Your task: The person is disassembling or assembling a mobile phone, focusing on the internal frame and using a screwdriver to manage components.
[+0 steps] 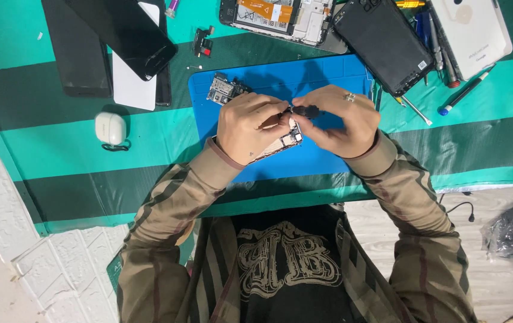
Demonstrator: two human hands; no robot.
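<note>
**Hands joined over blue mat, small black part pinched between them**

Both hands met above the middle of the blue rectangular silicone work mat (328, 75), forearms in striped brown-and-olive sleeves converging from the lower edge of the head view. Left hand (249, 127) was curled, knuckles up, wrist bent inward. Right hand (339, 119) mirrored it, a ring on one finger, fingers bent toward the left hand.

Surroundings: the mat lay on a teal-and-dark-green striped cloth (59, 149). A small green-grey circuit board with metal shields (226, 88) sat on the mat's upper left corner, just beyond the left hand. A white rounded earbud case with a black loop (111, 128) lay well to the left. Two black flat phone screens (122, 33) and a white flat panel (132, 84) were stacked at upper left. An opened phone body with an orange flex cable (274, 18) and a black phone back cover (385, 42) lay along the top, with a white phone shell (472, 30) and a blue-tipped screwdriver (463, 93) at upper right. Nothing lay between the hands and the camera.

Grip: left hand was mostly closed around a pale phone frame with exposed components (283, 140), whose end protruded under the fingers. Fingertips of both hands pinched a small black component (304, 112) just above that frame; the right hand was partly closed on it. Exact contact points were too small to resolve.
</note>
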